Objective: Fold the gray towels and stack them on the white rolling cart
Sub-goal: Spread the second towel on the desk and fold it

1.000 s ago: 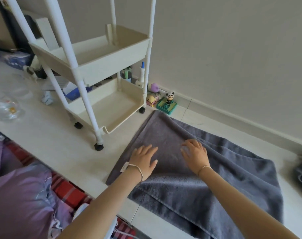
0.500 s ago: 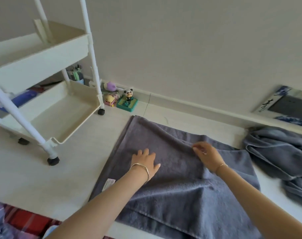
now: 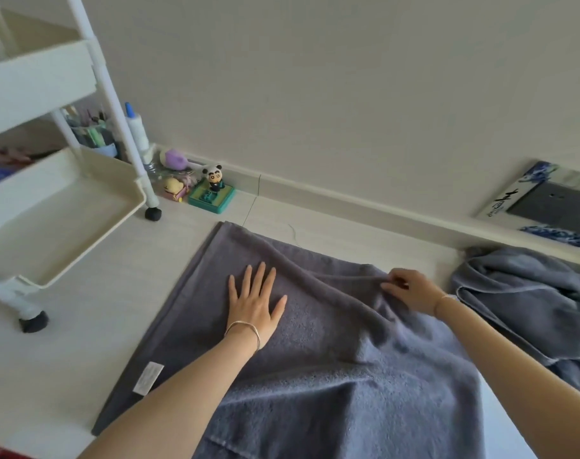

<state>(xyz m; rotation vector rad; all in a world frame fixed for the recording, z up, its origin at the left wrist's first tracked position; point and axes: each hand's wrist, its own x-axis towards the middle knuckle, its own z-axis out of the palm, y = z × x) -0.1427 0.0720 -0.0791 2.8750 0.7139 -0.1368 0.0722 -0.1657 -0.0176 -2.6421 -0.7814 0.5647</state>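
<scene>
A gray towel (image 3: 315, 376) lies spread on the pale floor, folded over itself, with a white label near its left edge. My left hand (image 3: 255, 303) presses flat on it with straight, spread fingers. My right hand (image 3: 411, 289) pinches the towel's far edge and lifts it into a ridge. A second gray towel (image 3: 530, 306) lies crumpled on the floor to the right. The white rolling cart (image 3: 66, 200) stands at the left, its lower tray bare.
Small toys, among them a panda figure (image 3: 214, 180) on a green base, stand by the baseboard next to a cart wheel (image 3: 152, 214). A pen cup (image 3: 93, 134) and a bottle stand behind the cart. A framed picture (image 3: 547, 203) leans on the wall at right.
The view has swung right, away from the cart. My right hand slid right along the towel and now pinches its far edge, raising a fold. My left hand stays flat on the towel.
</scene>
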